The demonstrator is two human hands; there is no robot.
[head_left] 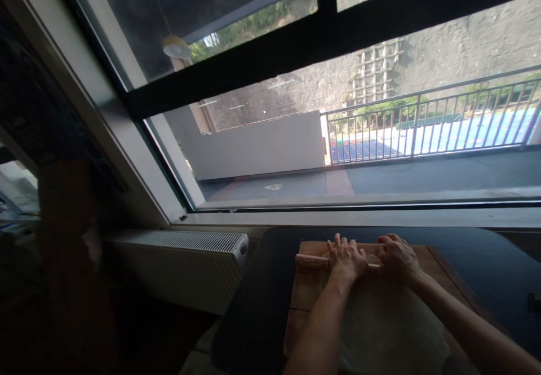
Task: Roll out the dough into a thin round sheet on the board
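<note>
A wooden rolling pin (311,260) lies crosswise near the far edge of a wooden board (301,291). My left hand (347,257) rests over the pin's middle, fingers curved across it toward the window. To its right, my right hand (399,257) also presses on the pin, fingers bent over it and covering that end. Between the two hands a short piece of the pin shows. A wide, thin, pale sheet of dough (391,327) spreads over the board beneath my forearms and toward me. Some dough shows just beyond the pin.
The board lies on a dark table (257,301) with rounded corners, set against a window sill (338,217). A white radiator (220,245) stands left of the table. Beyond the glass are a railing (414,127) and a low wall (262,146). The room's left side is dark.
</note>
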